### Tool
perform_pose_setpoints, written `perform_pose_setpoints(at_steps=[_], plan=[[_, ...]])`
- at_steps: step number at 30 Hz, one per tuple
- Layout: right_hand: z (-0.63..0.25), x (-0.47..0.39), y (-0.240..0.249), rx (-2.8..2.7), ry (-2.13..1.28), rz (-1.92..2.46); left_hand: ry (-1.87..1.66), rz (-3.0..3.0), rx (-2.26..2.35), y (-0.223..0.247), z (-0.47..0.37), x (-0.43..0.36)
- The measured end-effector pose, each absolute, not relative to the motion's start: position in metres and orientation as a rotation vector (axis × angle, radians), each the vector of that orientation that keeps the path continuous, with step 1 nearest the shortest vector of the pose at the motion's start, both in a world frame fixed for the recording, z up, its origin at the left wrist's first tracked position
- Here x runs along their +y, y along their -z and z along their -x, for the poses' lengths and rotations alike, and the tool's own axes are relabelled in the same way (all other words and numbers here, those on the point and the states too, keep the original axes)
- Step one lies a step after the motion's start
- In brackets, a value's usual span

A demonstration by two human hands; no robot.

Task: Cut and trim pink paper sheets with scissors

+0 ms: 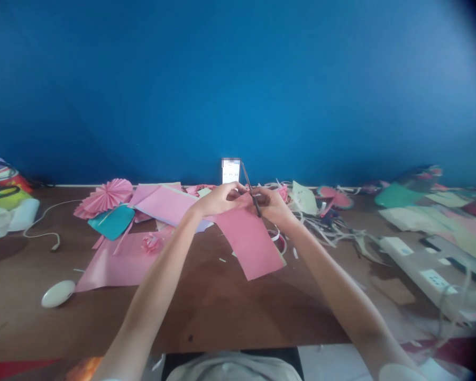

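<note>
A pink paper strip (252, 243) hangs from both hands over the middle of the brown table (206, 312). My left hand (221, 198) pinches its upper left edge, fingers closed on it. My right hand (272, 205) is closed at the strip's upper right, around a thin dark tool (250, 185) that stands tilted between the hands; whether it is scissors or a stick is hard to tell. Just behind the hands a lit phone (230, 172) stands upright against the blue wall.
Pink sheets (119, 264), a paper fan (109, 196), a teal piece (113, 221) and a white mouse (58, 293) lie left. Paper strips (321, 230), a power strip (420, 270) and a dark phone (456, 259) lie right.
</note>
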State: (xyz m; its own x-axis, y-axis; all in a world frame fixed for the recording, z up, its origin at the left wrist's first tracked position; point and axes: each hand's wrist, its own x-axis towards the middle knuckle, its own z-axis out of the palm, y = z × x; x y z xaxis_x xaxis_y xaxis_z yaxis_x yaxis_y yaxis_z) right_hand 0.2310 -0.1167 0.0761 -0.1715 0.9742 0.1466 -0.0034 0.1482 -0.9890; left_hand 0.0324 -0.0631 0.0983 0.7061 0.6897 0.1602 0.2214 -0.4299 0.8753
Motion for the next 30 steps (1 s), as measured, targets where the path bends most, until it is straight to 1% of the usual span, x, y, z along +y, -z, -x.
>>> perform_pose_setpoints(at_steps=[4, 9, 16, 18, 23, 26, 30], plan=[[-0.234, -0.116, -0.078, -1.396, -1.130, 1.063, -0.676, -2.060, 0.678, -0.094, -0.033, -0.057], [-0.249, -0.112, -0.082, -1.459, -1.093, 1.108, -0.741, -2.034, 0.819, -0.097, -0.026, -0.056], [-0.251, -0.114, -0.083, -1.475, -1.085, 1.078, -0.609, -1.863, 0.715, -0.103, -0.027, -0.063], [-0.250, -0.114, -0.083, -1.482, -1.058, 1.091, -0.620, -1.858, 0.744, -0.101, -0.028, -0.060], [-0.258, -0.108, -0.082, -1.670, -0.889, 1.095, -0.766, -1.910, 0.962, -0.098, -0.023, -0.056], [-0.265, -0.105, -0.081, -1.855, -0.737, 1.097, -0.812, -1.904, 0.959, -0.100, -0.021, -0.057], [-0.269, -0.104, -0.079, -1.950, -0.637, 1.162, -0.860, -1.909, 0.917, -0.103, -0.021, -0.058]])
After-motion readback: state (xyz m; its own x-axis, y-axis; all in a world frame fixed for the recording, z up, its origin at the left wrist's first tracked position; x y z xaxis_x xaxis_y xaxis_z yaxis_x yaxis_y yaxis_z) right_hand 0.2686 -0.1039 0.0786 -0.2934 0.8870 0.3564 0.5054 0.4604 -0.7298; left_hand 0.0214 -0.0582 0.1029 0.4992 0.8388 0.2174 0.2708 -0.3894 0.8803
